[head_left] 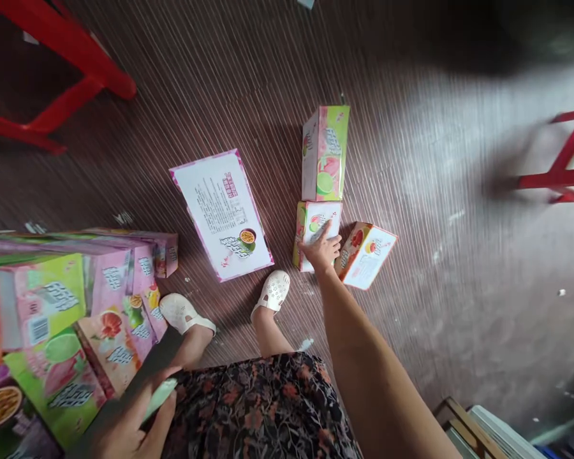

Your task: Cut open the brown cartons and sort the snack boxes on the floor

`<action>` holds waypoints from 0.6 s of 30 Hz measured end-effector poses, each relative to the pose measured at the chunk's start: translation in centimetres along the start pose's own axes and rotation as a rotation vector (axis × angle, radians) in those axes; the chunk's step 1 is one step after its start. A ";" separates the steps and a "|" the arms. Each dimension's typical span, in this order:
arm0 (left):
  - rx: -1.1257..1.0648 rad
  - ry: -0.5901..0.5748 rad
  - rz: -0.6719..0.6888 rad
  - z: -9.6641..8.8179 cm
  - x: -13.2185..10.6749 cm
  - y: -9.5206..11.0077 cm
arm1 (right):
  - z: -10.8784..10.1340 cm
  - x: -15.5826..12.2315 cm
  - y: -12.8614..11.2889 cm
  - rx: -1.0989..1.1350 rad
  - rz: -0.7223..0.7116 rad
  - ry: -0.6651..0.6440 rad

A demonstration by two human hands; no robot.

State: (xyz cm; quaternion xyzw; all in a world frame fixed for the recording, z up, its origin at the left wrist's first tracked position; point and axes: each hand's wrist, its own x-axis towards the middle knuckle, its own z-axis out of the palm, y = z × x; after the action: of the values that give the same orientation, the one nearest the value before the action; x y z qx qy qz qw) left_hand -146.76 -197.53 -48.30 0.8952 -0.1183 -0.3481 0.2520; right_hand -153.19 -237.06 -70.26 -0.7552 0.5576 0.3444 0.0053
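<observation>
My right hand [323, 250] reaches down to a small fruit-print carton [310, 217] on the floor. Its fingers are spread across the carton's white face, partly covering it. Touching that carton's far end is a pink and green carton [332, 153]. An orange-edged carton [368, 255] lies tilted just right of my hand. Low at the left, my left hand [138, 414] is closed around a slim pale green object [159, 400], whose kind I cannot make out. A larger white carton with a pink edge [215, 217] lies beyond my feet.
Many colourful fruit-print cartons [110, 280] are stacked at the left, close to my left foot. White clogs [275, 290] are on my feet. Red stool legs [86, 57] stand at upper left, with another red frame [559, 172] at right. A wooden-edged item [473, 430] sits at lower right.
</observation>
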 end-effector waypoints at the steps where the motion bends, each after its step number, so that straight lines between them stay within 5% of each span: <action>1: 0.004 0.002 0.032 -0.1 0.2 0.4 | -0.4 -0.4 0.1 0.036 0.021 0.008; 5: 0.061 0.054 0.122 -1.5 -0.3 1.6 | -4.7 -7.2 2.0 0.243 0.064 0.023; 9: 0.019 0.051 0.133 -3.5 -1.2 3.0 | -11.6 -17.9 3.1 0.299 -0.179 0.239; 13: -0.114 0.007 0.044 -4.2 1.3 4.9 | -15.5 -23.9 -2.5 0.302 -0.382 0.311; 18: -0.172 0.152 -0.111 -2.3 9.2 6.2 | -14.6 -24.0 -11.5 0.328 -0.432 0.150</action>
State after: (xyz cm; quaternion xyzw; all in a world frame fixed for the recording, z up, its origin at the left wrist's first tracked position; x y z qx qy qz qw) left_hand -138.76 -205.47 -48.73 0.8992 -0.0189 -0.3013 0.3167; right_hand -139.32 -218.32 -50.82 -0.8689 0.4310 0.1837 0.1595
